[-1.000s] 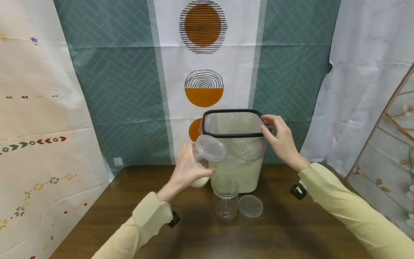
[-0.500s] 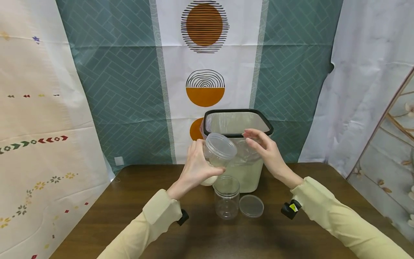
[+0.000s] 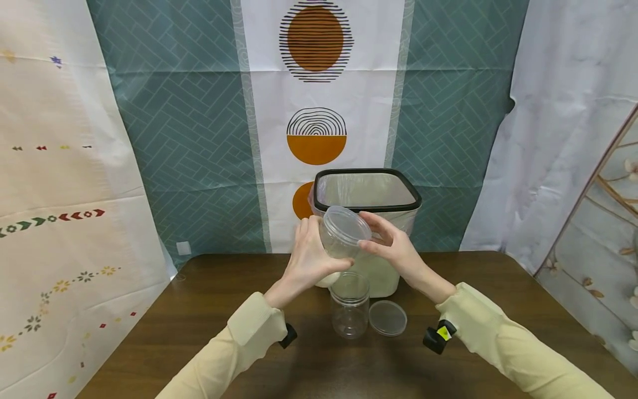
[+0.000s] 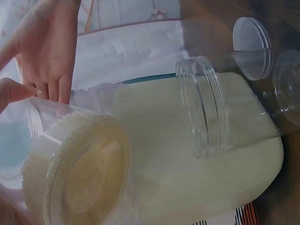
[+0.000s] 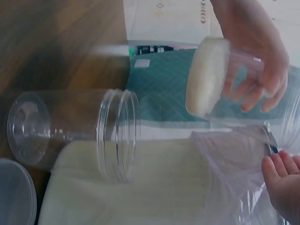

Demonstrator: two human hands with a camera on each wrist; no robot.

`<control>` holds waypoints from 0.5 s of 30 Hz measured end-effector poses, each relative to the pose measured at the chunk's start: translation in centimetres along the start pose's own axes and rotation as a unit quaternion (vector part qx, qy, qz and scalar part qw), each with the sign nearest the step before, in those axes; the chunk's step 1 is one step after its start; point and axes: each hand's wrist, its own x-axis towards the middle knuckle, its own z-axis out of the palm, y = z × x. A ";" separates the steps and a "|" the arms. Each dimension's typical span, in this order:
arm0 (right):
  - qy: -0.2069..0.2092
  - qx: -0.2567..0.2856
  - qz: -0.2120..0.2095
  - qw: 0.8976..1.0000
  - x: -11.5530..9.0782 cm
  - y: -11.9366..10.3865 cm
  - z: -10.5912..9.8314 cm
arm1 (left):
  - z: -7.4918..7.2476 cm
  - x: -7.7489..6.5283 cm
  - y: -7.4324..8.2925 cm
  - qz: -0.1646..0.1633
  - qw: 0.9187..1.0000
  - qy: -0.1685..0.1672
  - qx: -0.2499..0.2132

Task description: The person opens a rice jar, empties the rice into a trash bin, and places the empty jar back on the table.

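My left hand [image 3: 310,257] grips a tilted clear plastic jar [image 3: 333,244] above the table, thumb on the near side. White grains that look like rice [image 5: 206,77] fill the jar's bottom, and a translucent screw lid [image 3: 347,223] caps its top. My right hand [image 3: 396,252] is at the lid's right side, its thumb and fingertips [image 5: 277,164] right at the rim, the fingers fairly straight. Below both hands, a second clear jar [image 3: 350,310] stands upright without a lid. Flat on the table to its right lies a loose round lid [image 3: 387,317].
Behind the jars stands a pale green bin [image 3: 381,277] with a black rim and a clear plastic liner bag. The brown wooden table [image 3: 239,343] reaches back to a green patterned curtain [image 3: 199,166]. Pale cloths hang on both sides.
My right hand has left the bin's rim and moved left to the held jar's lid. My left hand has carried the jar rightward. The standing jar and loose lid stay put.
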 end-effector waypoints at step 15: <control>0.060 0.008 0.006 0.998 0.1 -0.4 1.4 | 0.7 -0.3 0.8 0.009 1.000 -0.003 -0.001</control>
